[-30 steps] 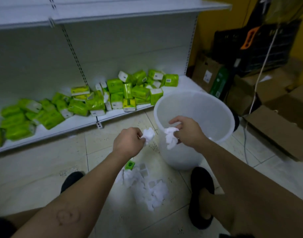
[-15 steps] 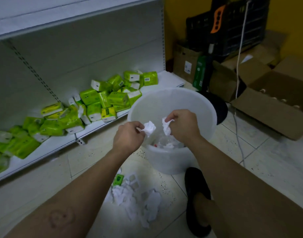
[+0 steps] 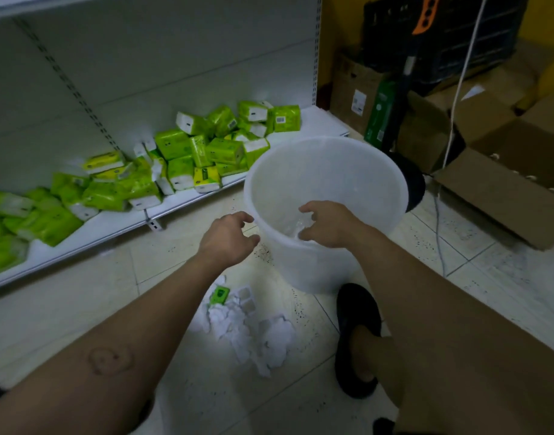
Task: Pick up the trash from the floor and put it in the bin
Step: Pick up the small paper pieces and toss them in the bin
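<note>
A white translucent bin [image 3: 325,158] stands on the tiled floor. My right hand [image 3: 327,224] hovers over its near rim, fingers spread and empty. My left hand [image 3: 228,238] is just left of the rim, fingers apart, holding nothing. Crumpled white paper [image 3: 296,229] shows inside the bin below my right hand. On the floor between my arms lies a heap of crumpled white tissues [image 3: 253,331] with a small green wrapper [image 3: 219,294] at its far edge.
A low white shelf [image 3: 118,224] at the left holds several green tissue packs [image 3: 187,158]. Cardboard boxes [image 3: 501,183] and a black crate [image 3: 441,42] stand at the right. A white cord [image 3: 457,89] hangs down. My black shoe [image 3: 357,337] rests beside the bin.
Both hands held crumpled white tissues over the bin; now both are open and empty, and the tissues have dropped into the bin. The view has tilted slightly toward the bin.
</note>
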`<state>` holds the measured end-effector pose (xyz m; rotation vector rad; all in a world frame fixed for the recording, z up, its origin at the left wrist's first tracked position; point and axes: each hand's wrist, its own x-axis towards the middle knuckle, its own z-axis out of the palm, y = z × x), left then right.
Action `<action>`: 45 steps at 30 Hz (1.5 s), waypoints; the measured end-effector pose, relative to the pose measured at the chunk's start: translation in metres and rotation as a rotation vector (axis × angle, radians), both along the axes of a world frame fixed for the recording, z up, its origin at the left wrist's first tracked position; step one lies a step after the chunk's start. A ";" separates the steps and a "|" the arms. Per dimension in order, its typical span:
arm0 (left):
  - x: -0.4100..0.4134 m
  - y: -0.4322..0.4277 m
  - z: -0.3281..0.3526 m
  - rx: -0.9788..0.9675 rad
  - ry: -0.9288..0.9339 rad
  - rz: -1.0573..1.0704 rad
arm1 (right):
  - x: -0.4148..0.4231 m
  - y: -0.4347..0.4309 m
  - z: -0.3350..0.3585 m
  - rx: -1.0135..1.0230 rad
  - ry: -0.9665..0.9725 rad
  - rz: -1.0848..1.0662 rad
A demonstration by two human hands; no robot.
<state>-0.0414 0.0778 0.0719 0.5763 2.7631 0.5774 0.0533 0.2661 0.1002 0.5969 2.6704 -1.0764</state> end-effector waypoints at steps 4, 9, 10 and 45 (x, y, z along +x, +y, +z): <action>0.009 -0.053 0.003 -0.041 -0.048 0.043 | 0.007 -0.036 0.008 0.076 -0.023 0.114; 0.025 -0.116 -0.003 -0.052 -0.112 0.125 | 0.008 -0.095 0.005 0.058 -0.019 0.195; 0.028 -0.127 -0.006 -0.050 -0.129 0.141 | 0.008 -0.108 0.001 0.066 -0.032 0.230; -0.024 -0.197 -0.341 -0.165 -0.434 0.165 | -0.074 -0.212 -0.332 0.005 -0.343 0.428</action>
